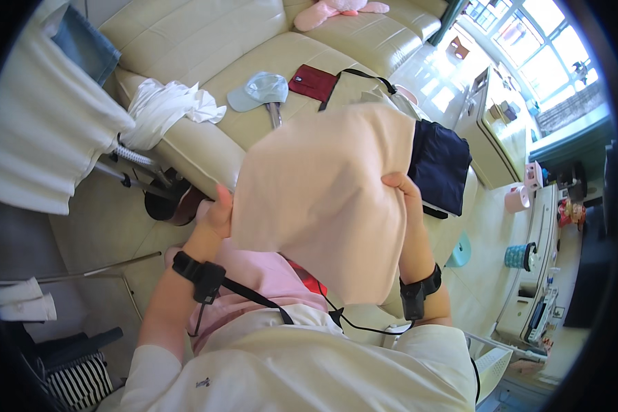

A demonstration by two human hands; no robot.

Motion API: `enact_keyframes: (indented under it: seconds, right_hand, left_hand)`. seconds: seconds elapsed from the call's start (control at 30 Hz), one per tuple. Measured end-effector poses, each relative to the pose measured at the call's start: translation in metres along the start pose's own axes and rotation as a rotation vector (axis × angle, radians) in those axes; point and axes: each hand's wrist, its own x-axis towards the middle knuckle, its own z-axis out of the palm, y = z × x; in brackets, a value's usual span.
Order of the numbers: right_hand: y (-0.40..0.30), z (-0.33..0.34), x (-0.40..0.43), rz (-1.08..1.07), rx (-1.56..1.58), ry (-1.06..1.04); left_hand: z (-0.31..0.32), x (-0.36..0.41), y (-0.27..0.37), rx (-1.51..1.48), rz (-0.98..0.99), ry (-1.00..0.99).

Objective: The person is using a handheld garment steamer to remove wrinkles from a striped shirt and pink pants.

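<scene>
A pale peach cloth garment (324, 201) is stretched between my two hands in front of my body, blurred in part. My left hand (220, 212) grips its left edge, with the fingers hidden behind the fabric. On the opposite side, my right hand (402, 186) pinches the edge near the top right, thumb showing in front. Just beyond that hand lies a folded dark navy garment (440, 167). A light blue cap (262, 90) and a dark red cloth pouch (313, 83) rest on the cream sofa behind the garment.
Crumpled white cloth (170, 105) lies on the arm of the cream leather sofa (206, 149). White and denim clothes hang at the left, above a metal rack rail (108, 265). A teal stool (459, 250) stands on the floor at the right. A black cable crosses my lap.
</scene>
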Motion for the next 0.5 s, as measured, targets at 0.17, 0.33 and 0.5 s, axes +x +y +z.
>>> enact_keyframes:
  seconds: [0.17, 0.33, 0.5]
  right_hand:
    - [-0.002, -0.07, 0.024, 0.076, 0.111, 0.042]
    - [0.033, -0.113, 0.003, 0.101, -0.002, -0.009]
    - [0.038, -0.116, -0.019, 0.31, -0.146, 0.126]
  left_hand:
    - [0.06, 0.018, 0.011, 0.542, -0.082, 0.349]
    - [0.05, 0.042, 0.008, 0.678, -0.134, 0.378]
    - [0.045, 0.055, 0.007, 0.745, -0.271, 0.514]
